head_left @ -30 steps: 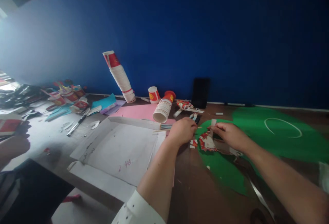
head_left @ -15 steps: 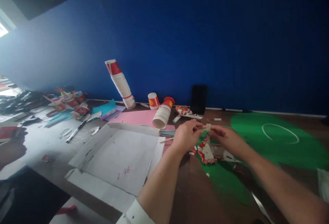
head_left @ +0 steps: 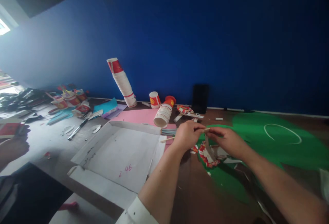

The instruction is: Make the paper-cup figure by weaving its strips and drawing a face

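A thin wooden stick (head_left: 167,139) passes behind my left wrist and lines up with my fingertips. My left hand (head_left: 189,135) is closed in a pinch, seemingly on this stick; its middle is hidden. My right hand (head_left: 228,141) pinches the top of a narrow pale paper strip (head_left: 207,142), against my left fingertips. Below, the strip meets a cut paper cup piece (head_left: 203,153) with a crumpled red-and-white edge, resting over green paper (head_left: 226,179). Whether strip and cup piece are joined is unclear.
An open white box lid (head_left: 120,159) lies left of my arms. Behind stand a leaning cup stack (head_left: 123,83), an upturned cup (head_left: 154,100), a lying cup stack (head_left: 164,112) and a black phone-like slab (head_left: 200,98). Another person's hand (head_left: 14,148) is at far left.
The strip's upper end, which stuck up above my fingertips, is now bent down between them. My fingertips are closer together. The view has shifted slightly.
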A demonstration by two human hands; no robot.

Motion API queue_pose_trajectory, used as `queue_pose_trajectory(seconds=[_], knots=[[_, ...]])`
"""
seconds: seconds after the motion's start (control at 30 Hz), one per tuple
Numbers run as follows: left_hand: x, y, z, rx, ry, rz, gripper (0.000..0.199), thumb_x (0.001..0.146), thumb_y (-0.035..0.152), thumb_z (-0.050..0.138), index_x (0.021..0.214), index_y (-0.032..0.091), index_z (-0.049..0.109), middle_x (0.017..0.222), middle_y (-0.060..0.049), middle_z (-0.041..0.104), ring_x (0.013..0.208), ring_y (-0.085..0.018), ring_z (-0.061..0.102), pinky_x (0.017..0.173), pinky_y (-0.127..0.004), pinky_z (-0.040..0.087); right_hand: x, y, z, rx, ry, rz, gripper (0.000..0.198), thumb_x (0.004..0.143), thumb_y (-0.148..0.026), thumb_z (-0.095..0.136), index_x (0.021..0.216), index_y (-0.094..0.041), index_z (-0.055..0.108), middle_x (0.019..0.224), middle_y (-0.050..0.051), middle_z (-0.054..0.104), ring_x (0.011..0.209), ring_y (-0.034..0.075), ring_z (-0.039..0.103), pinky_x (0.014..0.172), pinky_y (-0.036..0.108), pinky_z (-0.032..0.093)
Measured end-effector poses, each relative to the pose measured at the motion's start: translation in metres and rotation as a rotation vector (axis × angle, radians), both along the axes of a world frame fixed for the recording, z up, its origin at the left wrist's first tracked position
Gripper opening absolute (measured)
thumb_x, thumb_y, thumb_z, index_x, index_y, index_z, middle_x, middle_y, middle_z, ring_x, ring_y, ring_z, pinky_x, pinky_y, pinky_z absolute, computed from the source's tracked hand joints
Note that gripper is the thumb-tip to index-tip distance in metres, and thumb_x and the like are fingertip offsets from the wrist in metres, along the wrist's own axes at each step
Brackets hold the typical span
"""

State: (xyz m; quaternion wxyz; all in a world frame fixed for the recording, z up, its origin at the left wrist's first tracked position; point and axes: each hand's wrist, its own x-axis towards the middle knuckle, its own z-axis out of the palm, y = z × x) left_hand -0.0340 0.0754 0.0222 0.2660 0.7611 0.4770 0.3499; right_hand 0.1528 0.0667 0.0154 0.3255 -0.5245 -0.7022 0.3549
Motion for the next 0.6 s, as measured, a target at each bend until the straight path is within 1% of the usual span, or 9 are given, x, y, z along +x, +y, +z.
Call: queue_pose_trajectory(seconds=[0.07, 0.13, 0.2, 0.27, 0.33, 0.43, 0.6], knots=[[-0.0009, 0.0003, -0.0004, -0.006, 0.005, -0.002, 0.021, 0.086, 0.033, 0.061, 0.099, 0.026, 0.076, 0.093, 0.001, 0.07, 0.087, -0.015, 0.064, 0.081, -0.022, 0.049, -0.0014, -0.0004, -0.0004, -0.015, 0.015, -0.033, 0.029, 0.079, -0.048, 0.062, 0.09, -0.024, 0.073, 0.091, 0.005, 0.075, 0.084, 0.025, 0.065, 0.078, 0.037, 0.049], [-0.0017, 0.0007, -0.0007, -0.011, 0.011, 0.0, 0.021, 0.086, 0.033, 0.06, 0.099, 0.027, 0.076, 0.094, 0.001, 0.07, 0.088, -0.015, 0.063, 0.081, -0.022, 0.049, -0.0022, -0.0001, -0.0026, -0.058, 0.045, -0.052, 0.029, 0.079, -0.048, 0.06, 0.09, -0.023, 0.071, 0.081, 0.004, 0.074, 0.071, 0.021, 0.065, 0.066, 0.033, 0.049], [-0.0024, 0.001, -0.0009, -0.017, 0.029, 0.005, 0.022, 0.086, 0.034, 0.06, 0.1, 0.028, 0.076, 0.094, 0.0, 0.07, 0.087, -0.015, 0.063, 0.081, -0.022, 0.049, -0.0033, 0.0002, -0.0051, -0.123, 0.092, -0.055, 0.031, 0.08, -0.05, 0.058, 0.091, -0.022, 0.067, 0.069, 0.002, 0.071, 0.056, 0.017, 0.061, 0.052, 0.029, 0.046], [-0.003, 0.0014, -0.0012, -0.022, 0.049, 0.01, 0.022, 0.086, 0.034, 0.06, 0.1, 0.028, 0.076, 0.094, 0.0, 0.07, 0.087, -0.015, 0.063, 0.081, -0.022, 0.049, -0.005, 0.0, -0.0065, -0.188, 0.147, -0.05, 0.032, 0.079, -0.05, 0.058, 0.092, -0.022, 0.064, 0.064, 0.001, 0.069, 0.049, 0.015, 0.059, 0.046, 0.027, 0.044], [-0.0034, 0.0018, -0.0017, -0.019, 0.06, 0.013, 0.023, 0.086, 0.034, 0.059, 0.101, 0.029, 0.076, 0.094, 0.0, 0.069, 0.086, -0.015, 0.063, 0.08, -0.022, 0.049, -0.0068, -0.0009, -0.0064, -0.237, 0.2, -0.05, 0.03, 0.078, -0.048, 0.06, 0.092, -0.022, 0.062, 0.067, 0.002, 0.071, 0.053, 0.016, 0.062, 0.048, 0.027, 0.047], [-0.0038, 0.002, -0.0022, -0.012, 0.072, 0.014, 0.023, 0.086, 0.034, 0.06, 0.102, 0.029, 0.076, 0.094, 0.0, 0.069, 0.086, -0.015, 0.063, 0.079, -0.022, 0.048, -0.0088, -0.0021, -0.005, -0.296, 0.267, -0.063, 0.029, 0.075, -0.046, 0.064, 0.091, -0.022, 0.061, 0.074, 0.004, 0.073, 0.062, 0.018, 0.068, 0.056, 0.028, 0.052], [-0.0042, 0.0015, -0.0017, -0.017, 0.098, 0.008, 0.023, 0.087, 0.033, 0.059, 0.102, 0.03, 0.076, 0.093, 0.0, 0.069, 0.084, -0.015, 0.063, 0.077, -0.022, 0.048, -0.0094, -0.0027, -0.0033, -0.352, 0.347, -0.085, 0.029, 0.07, -0.044, 0.071, 0.088, -0.023, 0.062, 0.076, 0.003, 0.074, 0.069, 0.019, 0.071, 0.065, 0.031, 0.055]])
